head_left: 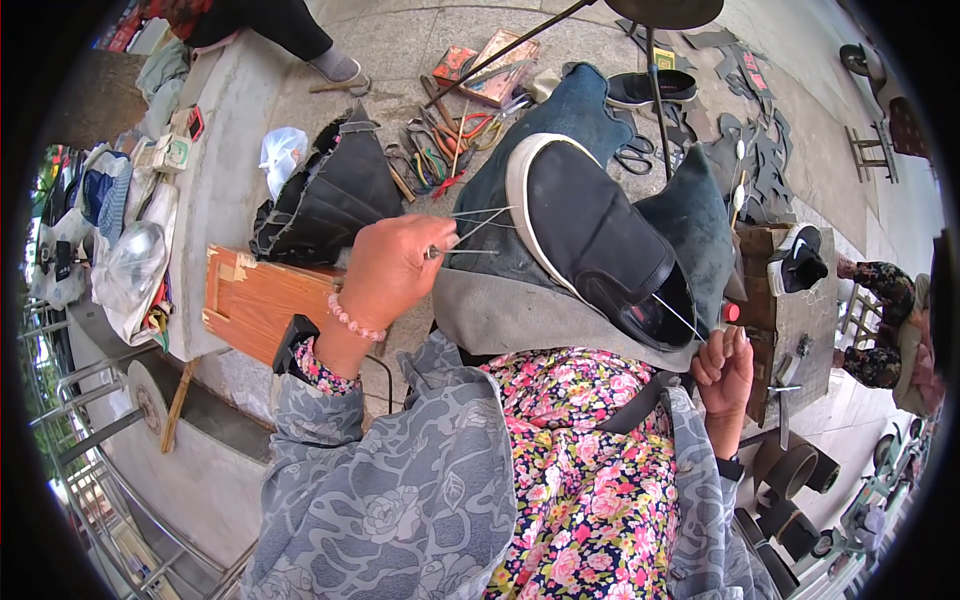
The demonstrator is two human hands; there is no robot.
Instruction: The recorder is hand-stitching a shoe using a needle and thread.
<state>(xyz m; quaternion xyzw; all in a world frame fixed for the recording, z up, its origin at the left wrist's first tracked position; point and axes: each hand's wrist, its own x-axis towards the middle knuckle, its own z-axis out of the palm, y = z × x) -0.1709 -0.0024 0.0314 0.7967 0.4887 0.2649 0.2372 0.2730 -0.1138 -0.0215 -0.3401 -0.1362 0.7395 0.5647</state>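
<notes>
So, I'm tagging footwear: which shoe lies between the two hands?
The black slip-on on the lap cover, left hand on its sole side, right hand by its heel. The dark shoe sits farther ahead, the sneaker farther right.

Two working hands (pixel 400 255) (pixel 724 370), three unworn shoes (pixel 600 220) (pixel 650 92) (pixel 797 262)

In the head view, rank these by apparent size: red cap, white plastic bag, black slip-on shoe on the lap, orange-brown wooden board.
Largest to smallest:
1. black slip-on shoe
2. orange-brown wooden board
3. white plastic bag
4. red cap
</notes>
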